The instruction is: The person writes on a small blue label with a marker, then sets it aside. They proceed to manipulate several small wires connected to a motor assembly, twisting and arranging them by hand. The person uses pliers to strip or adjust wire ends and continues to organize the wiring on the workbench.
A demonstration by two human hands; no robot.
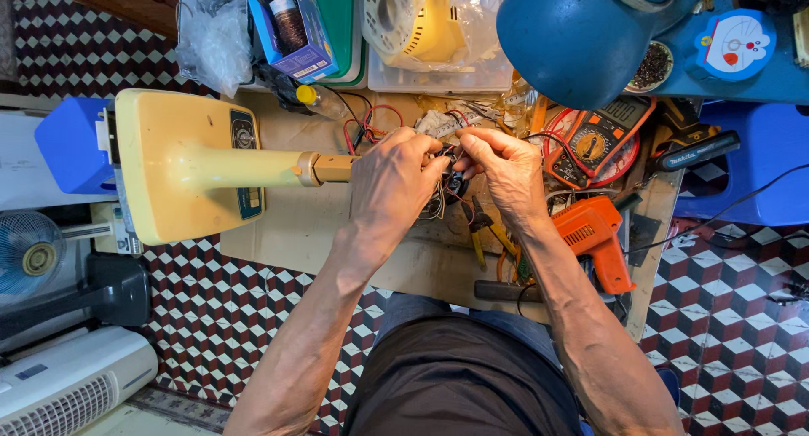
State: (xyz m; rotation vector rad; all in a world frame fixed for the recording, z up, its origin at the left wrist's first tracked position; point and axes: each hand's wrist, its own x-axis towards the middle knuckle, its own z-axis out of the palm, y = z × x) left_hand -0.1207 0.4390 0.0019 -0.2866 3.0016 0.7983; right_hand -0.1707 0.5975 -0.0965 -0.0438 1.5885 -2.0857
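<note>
My left hand [392, 179] and my right hand [506, 171] meet over the middle of a low wooden worktable [286, 225]. Between their fingertips is a small dark part with a bundle of thin coloured wires [451, 187]; both hands pinch it. A cream-yellow fan stand [181, 166] lies on its side to the left, its pole [329, 168] ending just under my left hand.
An orange soldering gun [594, 234], a multimeter [602, 137], pliers [484, 230] and a hammer handle [506, 291] lie right of the hands. A blue lamp shade [573, 36] hangs above. Boxes and a fan housing stand at the back. Fans sit on the checkered floor left.
</note>
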